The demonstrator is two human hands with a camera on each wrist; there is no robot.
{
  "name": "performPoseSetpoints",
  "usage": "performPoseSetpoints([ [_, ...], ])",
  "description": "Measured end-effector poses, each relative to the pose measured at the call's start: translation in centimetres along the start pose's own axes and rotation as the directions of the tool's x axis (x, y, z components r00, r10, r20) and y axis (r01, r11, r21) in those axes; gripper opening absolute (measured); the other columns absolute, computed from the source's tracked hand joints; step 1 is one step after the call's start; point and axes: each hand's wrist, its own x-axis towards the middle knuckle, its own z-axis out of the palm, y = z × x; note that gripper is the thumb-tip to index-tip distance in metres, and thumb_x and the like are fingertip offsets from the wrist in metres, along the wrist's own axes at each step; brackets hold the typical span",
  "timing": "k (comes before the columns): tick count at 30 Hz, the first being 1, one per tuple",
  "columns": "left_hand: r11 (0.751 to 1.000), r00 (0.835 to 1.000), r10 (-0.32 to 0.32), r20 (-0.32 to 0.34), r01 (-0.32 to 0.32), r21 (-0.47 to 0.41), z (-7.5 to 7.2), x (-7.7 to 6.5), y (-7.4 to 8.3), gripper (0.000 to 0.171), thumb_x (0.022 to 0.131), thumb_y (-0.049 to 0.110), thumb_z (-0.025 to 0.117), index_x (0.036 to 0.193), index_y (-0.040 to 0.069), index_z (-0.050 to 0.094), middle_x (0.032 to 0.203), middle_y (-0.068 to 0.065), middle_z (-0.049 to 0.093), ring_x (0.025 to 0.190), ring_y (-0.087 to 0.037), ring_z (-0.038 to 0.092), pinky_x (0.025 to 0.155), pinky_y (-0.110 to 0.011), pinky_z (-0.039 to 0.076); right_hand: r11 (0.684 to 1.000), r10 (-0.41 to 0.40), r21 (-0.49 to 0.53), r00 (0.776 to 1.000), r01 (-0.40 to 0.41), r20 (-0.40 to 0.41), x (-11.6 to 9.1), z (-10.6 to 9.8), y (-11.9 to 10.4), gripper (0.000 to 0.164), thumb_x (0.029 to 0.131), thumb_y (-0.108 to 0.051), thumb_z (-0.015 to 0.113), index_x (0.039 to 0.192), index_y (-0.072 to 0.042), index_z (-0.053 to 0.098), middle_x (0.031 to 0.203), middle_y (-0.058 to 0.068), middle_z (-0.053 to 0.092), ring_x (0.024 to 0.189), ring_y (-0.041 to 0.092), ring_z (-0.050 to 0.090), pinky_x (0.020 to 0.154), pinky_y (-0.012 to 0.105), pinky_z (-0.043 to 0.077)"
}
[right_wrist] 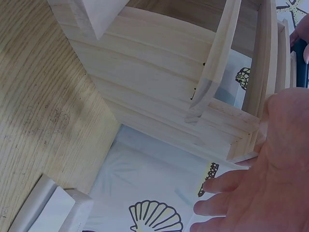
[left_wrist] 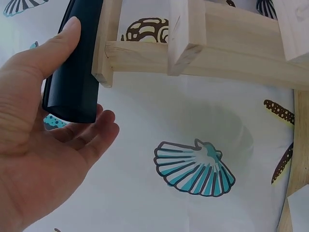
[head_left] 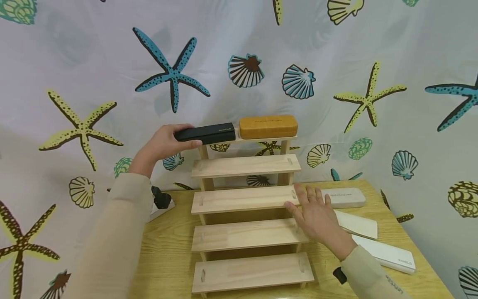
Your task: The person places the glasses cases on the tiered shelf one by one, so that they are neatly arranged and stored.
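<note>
In the head view, clamping the left hand on the black case, laying the thumb along the near side and the fingers behind. Holding the black case lengthwise at the left end of the top step of the rack, overhanging that end and pointing the lettered end right. Showing the orange case on the same step, just right of the black case. Stretching the right hand over the right end of the middle step, holding fingers straight and thumb apart; being unable to tell touch from overlap there. Showing the grey case, cream case and white case on the table, right of the rack. Showing a dark object left of the rack and a small black thing beside the right sleeve. Backing everything with a cloth of starfish and shells.

In the left wrist view, pressing the thumb on the face of the black case and bringing the fingers round the other side, gripping it just beside the rack's end.

In the right wrist view, pointing the right hand's fingers past the rack's end, spreading them slightly. Showing pale cases partly at lower left and a sliver of the black case at the right edge.
</note>
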Motion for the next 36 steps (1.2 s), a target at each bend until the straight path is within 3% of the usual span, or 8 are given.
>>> performPoseSetpoints([
  [3,1.0,1.0,-0.014,0.001,0.014,0.007,0.1,0.1,0.1,0.083,0.098,0.047,0.073,0.164,0.01,0.038,0.157,-0.029,0.047,0.131,-0.042,0.055,0.107,-0.056,0.046,1.0,0.0,-0.001,1.0,0.0,0.0,0.0,0.0,0.0,0.077,0.111,-0.059,0.037,0.168,-0.009,0.024,0.163,0.035,0.037,0.154,0.058,0.027,0.119,0.079,0.02],
  [7,0.999,0.998,-0.032,-0.046,0.031,-0.01,0.5,0.2,-0.2,0.088,0.097,0.048,0.075,0.166,0.011,0.035,0.158,-0.03,0.047,0.135,-0.044,0.055,0.111,-0.059,0.047,1.0,0.0,-0.002,1.0,0.0,-0.003,0.0,0.0,0.0,0.077,0.111,-0.058,0.037,0.168,-0.008,0.024,0.163,0.035,0.036,0.154,0.058,0.026,0.119,0.079,0.02],
  [14,0.998,0.994,-0.026,-0.107,0.02,-0.061,1.3,0.5,-0.6,0.082,0.095,0.047,0.077,0.16,0.008,0.045,0.158,-0.026,0.048,0.134,-0.041,0.054,0.108,-0.056,0.048,1.0,-0.006,-0.002,1.0,0.006,-0.008,0.0,0.1,0.1,0.077,0.111,-0.058,0.037,0.168,-0.009,0.024,0.163,0.035,0.037,0.154,0.058,0.027,0.12,0.079,0.021],
  [22,0.994,0.996,-0.018,-0.093,0.008,-0.106,1.7,1.0,-0.2,0.078,0.096,0.042,0.077,0.158,0.007,0.046,0.156,-0.025,0.049,0.13,-0.04,0.056,0.104,-0.052,0.049,1.0,0.001,0.008,1.0,-0.001,-0.006,0.0,0.2,0.0,0.076,0.111,-0.058,0.038,0.168,-0.009,0.025,0.162,0.035,0.037,0.154,0.059,0.027,0.12,0.078,0.021],
  [36,0.995,0.996,-0.021,-0.087,0.012,-0.1,2.2,1.5,0.5,0.08,0.095,0.043,0.078,0.159,0.007,0.045,0.154,-0.026,0.051,0.13,-0.041,0.056,0.107,-0.055,0.049,1.0,0.002,0.011,1.0,-0.002,-0.005,0.0,0.3,0.0,0.076,0.111,-0.058,0.038,0.168,-0.01,0.024,0.162,0.035,0.038,0.154,0.058,0.028,0.12,0.078,0.021],
])
